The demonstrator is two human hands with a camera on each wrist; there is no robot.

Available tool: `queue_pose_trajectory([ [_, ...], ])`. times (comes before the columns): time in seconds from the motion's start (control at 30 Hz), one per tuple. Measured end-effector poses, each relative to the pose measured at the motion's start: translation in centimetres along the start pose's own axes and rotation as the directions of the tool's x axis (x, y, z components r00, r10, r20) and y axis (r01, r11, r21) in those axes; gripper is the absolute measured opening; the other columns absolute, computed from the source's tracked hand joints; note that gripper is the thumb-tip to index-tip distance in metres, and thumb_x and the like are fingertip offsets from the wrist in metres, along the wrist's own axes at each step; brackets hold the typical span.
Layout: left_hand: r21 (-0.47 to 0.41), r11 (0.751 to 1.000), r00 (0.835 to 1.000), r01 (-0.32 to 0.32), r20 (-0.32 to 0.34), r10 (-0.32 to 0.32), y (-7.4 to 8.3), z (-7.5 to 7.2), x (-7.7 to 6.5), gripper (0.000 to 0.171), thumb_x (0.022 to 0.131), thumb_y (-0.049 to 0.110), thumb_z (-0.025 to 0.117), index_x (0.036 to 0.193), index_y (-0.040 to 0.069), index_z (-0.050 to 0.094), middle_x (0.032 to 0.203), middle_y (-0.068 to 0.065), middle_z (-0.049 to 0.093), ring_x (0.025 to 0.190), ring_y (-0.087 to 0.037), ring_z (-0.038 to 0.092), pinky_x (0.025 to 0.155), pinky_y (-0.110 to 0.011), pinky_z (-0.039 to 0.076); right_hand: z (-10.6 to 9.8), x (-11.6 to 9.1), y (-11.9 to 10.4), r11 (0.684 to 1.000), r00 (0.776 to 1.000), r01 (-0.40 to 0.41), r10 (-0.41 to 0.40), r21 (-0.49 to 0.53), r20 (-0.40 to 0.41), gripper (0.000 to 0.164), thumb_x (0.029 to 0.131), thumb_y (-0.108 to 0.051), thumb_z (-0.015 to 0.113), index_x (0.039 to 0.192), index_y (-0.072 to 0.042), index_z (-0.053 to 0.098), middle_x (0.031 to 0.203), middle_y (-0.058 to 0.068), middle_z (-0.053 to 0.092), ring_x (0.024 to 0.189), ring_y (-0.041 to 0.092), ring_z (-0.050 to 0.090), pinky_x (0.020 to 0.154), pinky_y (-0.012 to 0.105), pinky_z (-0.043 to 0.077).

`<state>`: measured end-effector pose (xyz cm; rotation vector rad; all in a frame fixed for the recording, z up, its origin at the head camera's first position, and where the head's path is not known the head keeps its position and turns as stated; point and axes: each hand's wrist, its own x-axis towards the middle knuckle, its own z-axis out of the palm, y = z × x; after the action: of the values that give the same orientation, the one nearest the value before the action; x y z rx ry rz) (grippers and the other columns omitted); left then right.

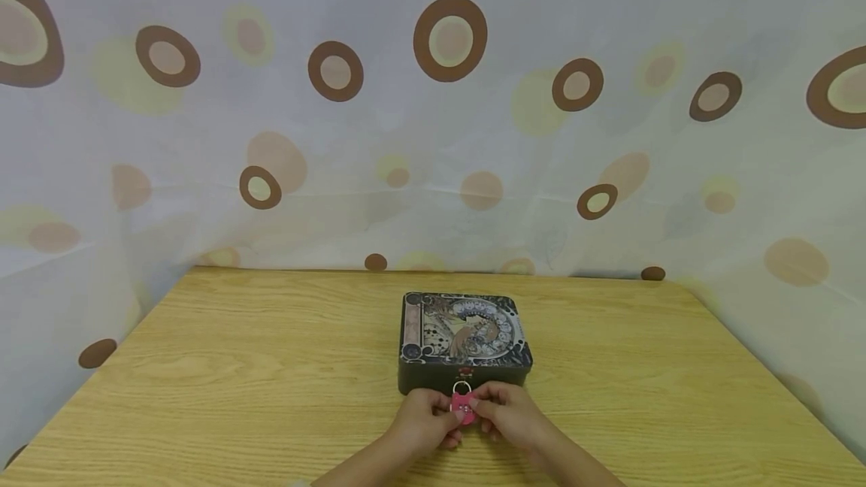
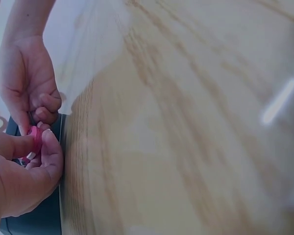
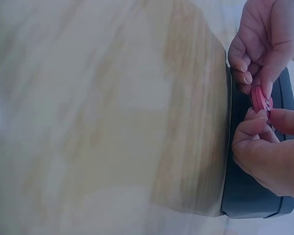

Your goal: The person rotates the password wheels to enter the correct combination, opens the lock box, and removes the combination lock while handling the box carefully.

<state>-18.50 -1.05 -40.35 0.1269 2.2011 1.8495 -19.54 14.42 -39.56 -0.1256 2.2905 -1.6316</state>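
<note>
A small pink combination padlock (image 1: 463,406) with number dials and a silver shackle is held in front of a dark tin box (image 1: 467,337). The box has an illustrated lid and a small reddish clasp (image 1: 465,373) on its front. My left hand (image 1: 422,421) pinches the padlock's left side between thumb and fingers. On its other side, my right hand (image 1: 512,415) pinches the body near the dials. In the left wrist view both hands meet at the pink padlock (image 2: 36,139). Whether the shackle passes through the clasp I cannot tell.
The box stands on a wooden table (image 1: 271,352) with a light grain. Behind and at both sides hangs a pale curtain (image 1: 406,134) patterned with brown, yellow and beige circles.
</note>
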Motion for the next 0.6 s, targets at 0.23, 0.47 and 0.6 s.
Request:
queue_pose_trajectory([
  [0.23,0.006,1.0,1.0,0.0,-0.026,0.0,0.02,0.23,-0.01,0.014,0.088,0.002,0.058,0.086,-0.012,0.063,0.061,-0.007,0.063,0.049,-0.005,0.055,0.051,-0.024,0.055,-0.05,-0.01,0.09,1.0,1.0,0.018,-0.018,-0.011,0.002,0.019,0.092,-0.007,0.051,0.097,0.01,0.055,0.066,-0.003,0.048,0.06,0.011,0.045,0.051,0.021,0.038],
  [0.47,0.021,0.999,0.998,0.025,-0.052,-0.023,0.09,0.55,0.02,0.016,0.088,0.004,0.058,0.086,-0.011,0.064,0.061,-0.007,0.062,0.048,-0.004,0.053,0.05,-0.024,0.055,-0.12,-0.06,0.01,1.0,1.0,0.017,-0.017,-0.011,0.007,0.019,0.092,-0.007,0.051,0.098,0.011,0.055,0.068,-0.003,0.048,0.061,0.011,0.045,0.052,0.021,0.039],
  [0.6,0.023,0.999,0.997,0.036,-0.063,-0.035,0.22,0.64,-0.01,0.016,0.088,0.003,0.057,0.086,-0.012,0.064,0.063,-0.007,0.062,0.048,-0.005,0.054,0.05,-0.024,0.055,-0.14,-0.08,-0.04,1.0,1.0,0.021,-0.021,-0.004,0.012,0.018,0.091,-0.006,0.051,0.097,0.011,0.055,0.066,-0.003,0.048,0.061,0.01,0.045,0.052,0.02,0.039],
])
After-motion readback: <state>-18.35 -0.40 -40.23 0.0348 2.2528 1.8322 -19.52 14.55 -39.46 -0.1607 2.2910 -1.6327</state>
